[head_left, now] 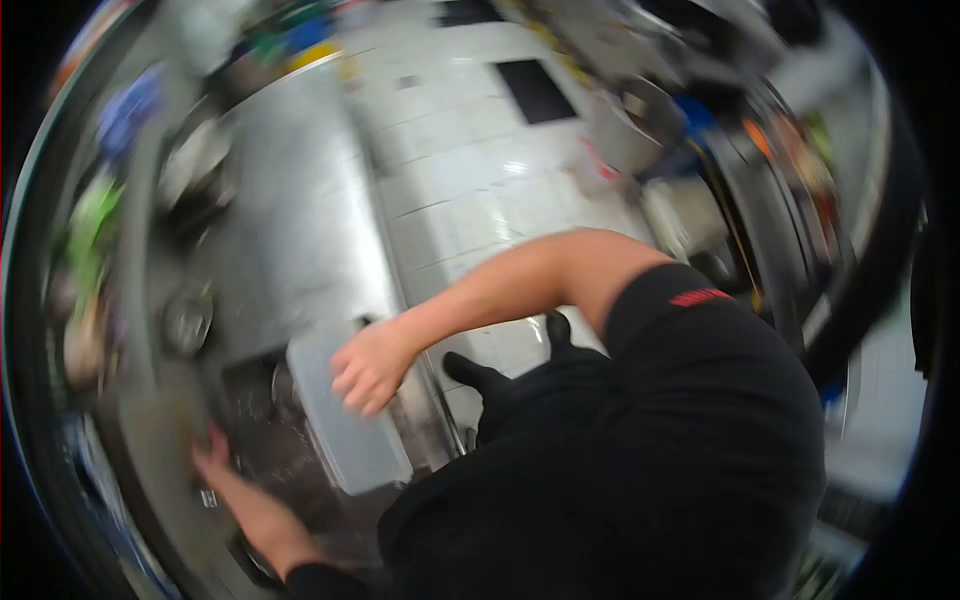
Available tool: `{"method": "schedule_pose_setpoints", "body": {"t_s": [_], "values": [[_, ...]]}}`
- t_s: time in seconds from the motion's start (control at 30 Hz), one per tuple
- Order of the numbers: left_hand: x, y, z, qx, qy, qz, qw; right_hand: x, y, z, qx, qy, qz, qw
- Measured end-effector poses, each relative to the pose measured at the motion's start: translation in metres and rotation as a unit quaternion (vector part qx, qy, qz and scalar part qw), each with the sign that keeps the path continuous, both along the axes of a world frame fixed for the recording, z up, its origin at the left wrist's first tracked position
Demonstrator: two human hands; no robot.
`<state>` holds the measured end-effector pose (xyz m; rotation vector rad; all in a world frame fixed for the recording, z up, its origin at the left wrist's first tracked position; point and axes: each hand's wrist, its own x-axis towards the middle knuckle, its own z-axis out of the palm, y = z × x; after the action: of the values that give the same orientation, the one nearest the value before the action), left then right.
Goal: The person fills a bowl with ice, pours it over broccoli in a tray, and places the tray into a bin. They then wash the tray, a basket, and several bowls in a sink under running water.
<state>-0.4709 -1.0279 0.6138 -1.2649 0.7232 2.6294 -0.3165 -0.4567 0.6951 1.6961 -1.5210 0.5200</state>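
My right hand (372, 368) is closed in a fist over a white cutting board (350, 440). A small dark tip (364, 322) shows by the back of the fist, but what the fingers hold is hidden. My left hand (211, 456) reaches out to the left, smeared by motion. It is nearest to a grey-brown flat surface (160, 440) at the counter's back, and its fingers are not clear enough to read. Between the two hands lies a dark, wet-looking area (265, 430) of the counter.
A steel counter (300, 190) runs away from me. On its left stand a round metal bowl (188, 318) and a pot (197, 175) with something pale in it. White floor tiles (450, 165) carry a black mat (535, 90). A large bin (640, 120) stands at the right.
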Motion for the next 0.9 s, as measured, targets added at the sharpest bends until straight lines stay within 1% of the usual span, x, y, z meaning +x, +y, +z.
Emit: {"method": "schedule_pose_setpoints", "body": {"t_s": [0.03, 0.07, 0.1, 0.13, 0.17, 0.2, 0.23, 0.27, 0.33, 0.37, 0.4, 0.43, 0.47, 0.5, 0.53, 0.57, 0.6, 0.63, 0.67, 0.7, 0.73, 0.77, 0.83, 0.87, 0.9], "values": [[-0.001, -0.007, 0.001, -0.08, 0.05, -0.095, 0.991, 0.003, 0.002, -0.013, 0.057, 0.037, 0.009, 0.998], [0.003, 0.028, 0.008, -0.185, 0.017, -0.023, 0.982, 0.004, 0.003, -0.022, 0.047, 0.031, -0.021, 0.998], [0.001, 0.03, -0.001, -0.191, -0.063, -0.046, 0.979, 0.005, 0.008, -0.028, 0.035, 0.03, -0.043, 0.998], [0.011, 0.053, 0.002, -0.392, -0.064, -0.131, 0.908, 0.007, 0.014, -0.026, 0.029, 0.02, -0.1, 0.994], [0.015, 0.067, 0.005, -0.469, -0.11, -0.254, 0.839, 0.012, 0.026, -0.016, 0.02, 0.01, -0.148, 0.989], [0.023, 0.079, 0.005, -0.484, -0.103, -0.303, 0.814, 0.018, 0.048, -0.005, -0.031, -0.058, -0.243, 0.968], [0.038, 0.1, 0.023, -0.511, -0.099, -0.348, 0.78, 0.036, 0.085, 0.007, -0.1, -0.127, -0.331, 0.93], [0.054, 0.119, 0.039, -0.519, -0.096, -0.349, 0.774, 0.05, 0.118, 0.012, -0.189, -0.218, -0.314, 0.905], [0.087, 0.193, 0.078, -0.552, 0.037, -0.451, 0.701, 0.094, 0.192, 0.022, -0.284, -0.283, -0.384, 0.832], [0.106, 0.234, 0.08, -0.556, 0.041, -0.453, 0.696, 0.103, 0.225, 0.004, -0.321, -0.288, -0.396, 0.811], [0.128, 0.288, 0.086, -0.564, 0.137, -0.44, 0.685, 0.113, 0.262, -0.019, -0.361, -0.291, -0.406, 0.787], [0.153, 0.348, 0.088, -0.566, 0.232, -0.424, 0.668, 0.135, 0.299, -0.041, -0.411, -0.361, -0.376, 0.748], [0.182, 0.411, 0.086, -0.498, 0.27, -0.464, 0.681, 0.171, 0.337, -0.051, -0.456, -0.428, -0.34, 0.702], [0.211, 0.479, 0.079, -0.426, 0.304, -0.501, 0.689, 0.212, 0.373, -0.063, -0.449, -0.533, -0.355, 0.623], [0.237, 0.549, 0.069, -0.365, 0.233, -0.529, 0.73, 0.24, 0.404, -0.1, -0.429, -0.567, -0.413, 0.569], [0.254, 0.593, 0.033, -0.289, 0.235, -0.59, 0.716, 0.274, 0.43, -0.134, -0.438, -0.567, -0.437, 0.544], [0.27, 0.648, -0.013, -0.175, 0.264, -0.639, 0.701, 0.301, 0.452, -0.172, -0.43, -0.57, -0.48, 0.51], [0.306, 0.711, -0.037, -0.266, 0.198, -0.644, 0.69, 0.336, 0.478, -0.205, -0.403, -0.556, -0.55, 0.476], [0.323, 0.756, -0.083, -0.365, 0.192, -0.668, 0.619, 0.383, 0.511, -0.218, -0.401, -0.642, -0.504, 0.415], [0.344, 0.802, -0.121, -0.339, 0.092, -0.658, 0.666, 0.429, 0.53, -0.216, -0.426, -0.659, -0.525, 0.331], [0.376, 0.852, -0.135, -0.333, 0.061, -0.684, 0.646, 0.468, 0.55, -0.255, -0.387, -0.644, -0.571, 0.33], [0.393, 0.886, -0.189, -0.321, 0.096, -0.684, 0.648, 0.515, 0.565, -0.231, -0.26, -0.647, -0.652, 0.297], [0.428, 0.975, -0.259, -0.271, 0.18, -0.71, 0.625, 0.597, 0.574, -0.258, -0.381, -0.593, -0.677, 0.212], [0.449, 1.025, -0.29, -0.307, 0.184, -0.706, 0.611, 0.637, 0.568, -0.239, -0.373, -0.586, -0.699, 0.169], [0.463, 1.073, -0.315, -0.307, 0.141, -0.724, 0.601, 0.68, 0.561, -0.239, -0.357, -0.589, -0.712, 0.14]]}}
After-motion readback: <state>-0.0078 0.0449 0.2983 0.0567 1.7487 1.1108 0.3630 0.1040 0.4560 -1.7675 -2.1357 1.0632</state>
